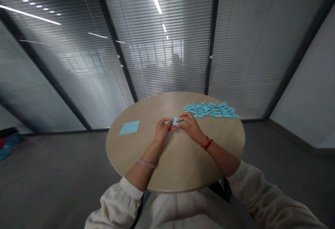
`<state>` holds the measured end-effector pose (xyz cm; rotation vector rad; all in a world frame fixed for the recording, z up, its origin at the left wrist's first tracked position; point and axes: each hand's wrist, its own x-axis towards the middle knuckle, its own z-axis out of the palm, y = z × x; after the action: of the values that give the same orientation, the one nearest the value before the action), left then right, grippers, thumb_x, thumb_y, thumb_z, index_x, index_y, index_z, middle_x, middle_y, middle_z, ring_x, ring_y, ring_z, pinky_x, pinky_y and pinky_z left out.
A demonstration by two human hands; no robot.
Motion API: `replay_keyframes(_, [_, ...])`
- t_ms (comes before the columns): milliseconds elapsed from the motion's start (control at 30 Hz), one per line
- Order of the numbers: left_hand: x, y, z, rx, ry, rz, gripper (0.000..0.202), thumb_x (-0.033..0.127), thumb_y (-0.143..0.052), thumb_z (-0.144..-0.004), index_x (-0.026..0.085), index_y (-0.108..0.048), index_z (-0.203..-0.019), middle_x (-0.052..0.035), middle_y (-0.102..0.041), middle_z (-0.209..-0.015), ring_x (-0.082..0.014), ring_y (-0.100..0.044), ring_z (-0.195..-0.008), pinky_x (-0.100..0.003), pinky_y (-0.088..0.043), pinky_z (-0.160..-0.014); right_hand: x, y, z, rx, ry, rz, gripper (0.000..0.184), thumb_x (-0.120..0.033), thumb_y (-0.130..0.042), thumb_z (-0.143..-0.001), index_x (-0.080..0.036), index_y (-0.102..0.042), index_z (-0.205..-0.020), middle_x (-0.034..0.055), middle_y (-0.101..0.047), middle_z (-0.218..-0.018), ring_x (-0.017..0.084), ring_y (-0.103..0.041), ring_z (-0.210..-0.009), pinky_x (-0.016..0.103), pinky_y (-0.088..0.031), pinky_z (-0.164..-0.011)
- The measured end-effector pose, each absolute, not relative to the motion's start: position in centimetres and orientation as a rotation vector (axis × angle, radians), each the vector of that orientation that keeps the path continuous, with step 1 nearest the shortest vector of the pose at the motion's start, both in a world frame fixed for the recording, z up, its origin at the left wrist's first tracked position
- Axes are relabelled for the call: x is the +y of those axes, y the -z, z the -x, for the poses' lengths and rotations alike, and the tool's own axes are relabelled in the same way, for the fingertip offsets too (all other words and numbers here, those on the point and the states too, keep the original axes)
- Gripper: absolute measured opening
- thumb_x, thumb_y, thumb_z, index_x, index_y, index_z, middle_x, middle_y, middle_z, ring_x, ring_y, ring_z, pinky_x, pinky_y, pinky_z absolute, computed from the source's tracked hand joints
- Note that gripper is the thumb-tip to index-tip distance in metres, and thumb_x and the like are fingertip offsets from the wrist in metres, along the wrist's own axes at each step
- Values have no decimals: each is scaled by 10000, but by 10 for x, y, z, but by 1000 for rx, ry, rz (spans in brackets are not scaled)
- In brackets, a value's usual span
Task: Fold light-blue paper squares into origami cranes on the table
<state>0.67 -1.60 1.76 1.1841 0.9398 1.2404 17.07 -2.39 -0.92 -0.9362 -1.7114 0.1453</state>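
Note:
A small piece of light blue paper [175, 120] lies partly folded on the round wooden table [146, 173], between both my hands. My left hand [162, 130] pinches its left side with closed fingers. From the right, my right hand [190, 125] presses down on it with bent fingers; a red cord circles that wrist. A pale bracelet sits on my left wrist. Most of the paper is hidden under my fingers.
A stack of flat blue paper squares [129, 127] lies at the table's left. Several folded blue paper cranes [210, 110] are spread at the far right. Glass walls with blinds stand behind the table, grey floor around it.

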Motion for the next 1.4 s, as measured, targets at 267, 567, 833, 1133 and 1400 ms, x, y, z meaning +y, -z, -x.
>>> replay_keyframes(267, [-16,-18,-7,993,-1234,-1252,135,231,-693,-755,133,-626,-818,-21,-689,-610,-150,-685,-574,-268,-575,-632,-22,10,-173,-1710,-140,929,52,-287,-696,-804,-251,-730,-819,46,-572,-994,202,-559,-992,381,-445,-937])
replay_keyframes(567, [-15,-18,-10,988,-1264,-1275,106,206,-681,-750,137,-624,-807,-29,-713,-672,-158,-695,-599,-276,-578,-636,-21,8,-172,-1660,-189,937,163,-366,-629,-854,-234,-714,-814,58,-581,-944,207,-571,-945,382,-463,-893])
replay_keyframes(833, [-16,-16,-9,939,-1246,-1299,194,280,-725,-727,145,-619,-818,-31,-723,-697,-155,-699,-619,-284,-580,-680,-16,14,-174,-1608,-259,964,140,-358,-654,-819,-234,-708,-783,47,-593,-934,199,-579,-949,375,-457,-907])
replay_keyframes(1133, [-17,-16,-9,913,-1221,-1316,239,314,-741,-718,149,-607,-826,-29,-720,-679,-177,-713,-667,-296,-582,-693,-15,16,-173,-1560,-286,990,114,-327,-662,-793,-229,-700,-748,47,-602,-919,197,-584,-947,364,-461,-897])
replay_keyframes(1400, [-15,-13,-8,910,-1200,-1322,217,296,-734,-728,147,-616,-832,-41,-729,-714,-176,-714,-669,-303,-584,-702,-16,15,-173,-1559,-267,979,95,-300,-665,-776,-228,-689,-718,46,-615,-900,200,-594,-925,370,-472,-881])
